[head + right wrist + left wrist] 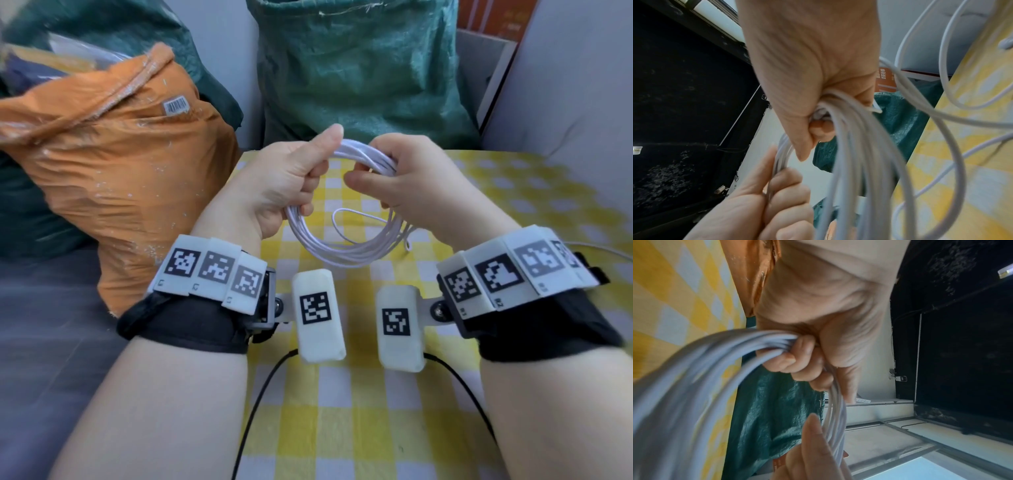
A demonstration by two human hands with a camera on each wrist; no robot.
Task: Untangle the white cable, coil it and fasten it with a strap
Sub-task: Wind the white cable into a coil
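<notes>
The white cable (342,248) is wound into a round coil of several loops and held up above the yellow checked tablecloth (359,394). My left hand (291,178) grips the coil's left side, thumb up and fingers curled round the strands (777,344). My right hand (404,171) grips the coil's upper right part, fingers wrapped round the bundle (838,113). A loose stretch of cable (356,214) hangs inside and to the right of the coil, and its end trails onto the cloth (953,91). No strap shows in any view.
An orange sack (113,164) stands left of the table. A green sack (359,68) stands behind it. Black leads (260,404) run from the wrist cameras across the cloth. A grey cushion or sofa side (575,85) rises at the right.
</notes>
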